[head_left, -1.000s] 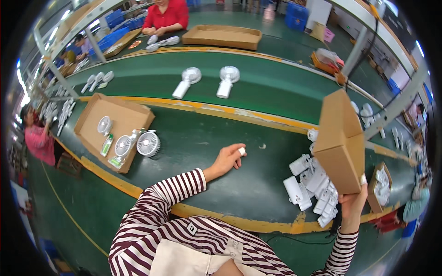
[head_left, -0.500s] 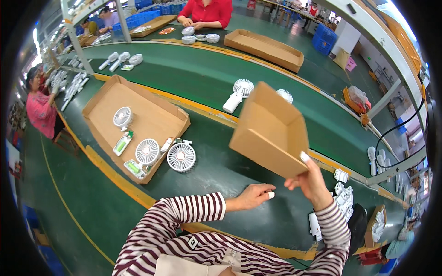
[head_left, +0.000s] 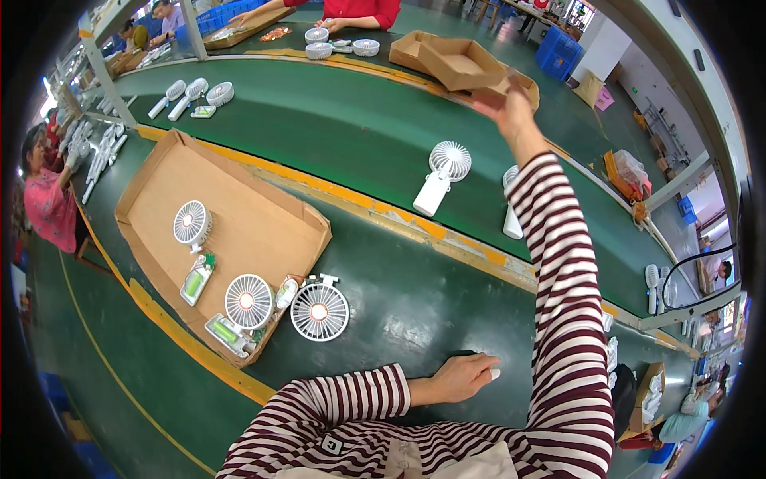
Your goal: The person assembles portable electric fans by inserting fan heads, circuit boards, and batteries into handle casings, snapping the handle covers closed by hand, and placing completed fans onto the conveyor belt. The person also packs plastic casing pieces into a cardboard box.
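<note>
My right hand point(head_left: 507, 108) reaches far across the belt, its fingers closed at the near right corner of a small cardboard box point(head_left: 459, 64). The box is over a longer cardboard tray point(head_left: 523, 88) on the far side; whether it touches is unclear. My left hand point(head_left: 459, 378) rests on the green bench, empty, its fingers loosely stretched out and a white cover on one fingertip. Left of it lies a round white fan head point(head_left: 320, 311), beside a large cardboard tray point(head_left: 263, 185). That tray holds more fan heads point(head_left: 250, 301) and opened handles with green cells point(head_left: 194, 282).
White handheld fans point(head_left: 449, 164) lie on the green conveyor belt point(head_left: 335, 120). A metal frame post point(head_left: 108, 76) stands at the left and another frame runs along the right. Co-workers sit across the belt, one in a red top point(head_left: 359, 9), another in pink point(head_left: 46, 191) at left.
My right arm has stretched forward across the belt, carrying the small cardboard box from over the bench to the far tray. My left hand has stayed on the bench. The view has shifted slightly.
</note>
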The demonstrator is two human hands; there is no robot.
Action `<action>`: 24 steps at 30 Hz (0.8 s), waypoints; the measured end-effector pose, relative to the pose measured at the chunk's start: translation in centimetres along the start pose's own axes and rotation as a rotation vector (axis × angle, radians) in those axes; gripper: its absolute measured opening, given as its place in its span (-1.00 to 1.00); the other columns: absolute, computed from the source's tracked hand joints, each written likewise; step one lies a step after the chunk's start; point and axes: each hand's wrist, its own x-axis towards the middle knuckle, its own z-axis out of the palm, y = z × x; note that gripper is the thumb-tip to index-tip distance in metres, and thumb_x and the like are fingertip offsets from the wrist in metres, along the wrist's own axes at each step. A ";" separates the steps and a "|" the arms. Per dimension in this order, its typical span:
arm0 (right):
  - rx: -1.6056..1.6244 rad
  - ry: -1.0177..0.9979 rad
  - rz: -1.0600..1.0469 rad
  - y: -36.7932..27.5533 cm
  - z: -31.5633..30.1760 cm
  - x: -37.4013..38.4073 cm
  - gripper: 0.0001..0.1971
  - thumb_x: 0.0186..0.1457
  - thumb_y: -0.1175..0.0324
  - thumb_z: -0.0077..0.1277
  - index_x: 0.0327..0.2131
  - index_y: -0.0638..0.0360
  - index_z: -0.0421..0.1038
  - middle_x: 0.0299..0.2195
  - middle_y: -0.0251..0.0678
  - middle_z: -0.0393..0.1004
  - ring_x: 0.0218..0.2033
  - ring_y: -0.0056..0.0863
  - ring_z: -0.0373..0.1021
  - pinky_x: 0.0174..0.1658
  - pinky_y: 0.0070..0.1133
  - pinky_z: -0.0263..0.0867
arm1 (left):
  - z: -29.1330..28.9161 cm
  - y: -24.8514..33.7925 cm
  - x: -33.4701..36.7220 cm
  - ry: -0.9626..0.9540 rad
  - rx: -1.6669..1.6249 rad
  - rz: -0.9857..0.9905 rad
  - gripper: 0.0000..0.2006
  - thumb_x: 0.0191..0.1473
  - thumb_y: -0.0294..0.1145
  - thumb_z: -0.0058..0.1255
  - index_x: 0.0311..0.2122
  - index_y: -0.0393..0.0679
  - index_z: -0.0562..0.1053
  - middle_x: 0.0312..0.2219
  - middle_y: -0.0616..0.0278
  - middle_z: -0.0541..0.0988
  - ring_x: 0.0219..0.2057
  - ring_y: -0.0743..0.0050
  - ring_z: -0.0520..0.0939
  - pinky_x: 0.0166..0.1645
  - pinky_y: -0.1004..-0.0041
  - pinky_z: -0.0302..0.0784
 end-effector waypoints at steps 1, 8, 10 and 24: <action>-0.050 -0.071 0.042 2.0 -0.1 -1.1 -0.31 0.10 -0.03 -0.25 0.09 0.34 -0.14 -0.07 0.21 0.10 -0.30 -0.08 0.41 -0.36 -0.32 0.43 | -0.1 0.0 0.0 0.002 0.011 0.005 -0.75 0.02 -0.42 -0.12 -0.16 -0.26 0.37 -0.41 0.10 0.47 -0.46 0.21 0.51 -0.37 0.41 0.42; -0.270 -0.205 0.309 7.5 -3.5 -19.2 -0.61 0.12 0.21 -0.23 -0.11 0.37 0.18 -0.26 -0.11 0.32 -0.46 -0.38 0.42 -0.55 -0.59 0.37 | 0.8 -0.3 -0.7 0.059 0.060 0.037 -0.74 0.03 -0.38 -0.12 -0.19 -0.28 0.39 -0.40 0.04 0.49 -0.40 0.11 0.53 -0.31 0.36 0.43; -0.336 -0.191 0.309 6.4 -4.4 -24.5 -0.62 0.12 0.27 -0.23 -0.06 0.34 0.20 -0.31 -0.14 0.36 -0.49 -0.46 0.41 -0.55 -0.64 0.35 | 0.8 -0.2 -0.4 0.037 0.070 0.007 -0.75 0.03 -0.35 -0.13 -0.21 -0.27 0.41 -0.38 0.02 0.50 -0.37 0.08 0.53 -0.28 0.34 0.42; -0.317 0.022 0.243 8.5 -15.0 -45.1 -0.68 0.04 0.48 -0.12 -0.09 0.38 0.28 -0.50 -0.28 0.42 -0.63 -0.63 0.32 -0.57 -0.75 0.24 | -1.7 1.4 -2.3 0.272 0.082 0.012 -0.79 -0.04 -0.45 -0.02 -0.25 -0.27 0.44 -0.52 0.17 0.50 -0.60 0.56 0.47 -0.49 0.52 0.40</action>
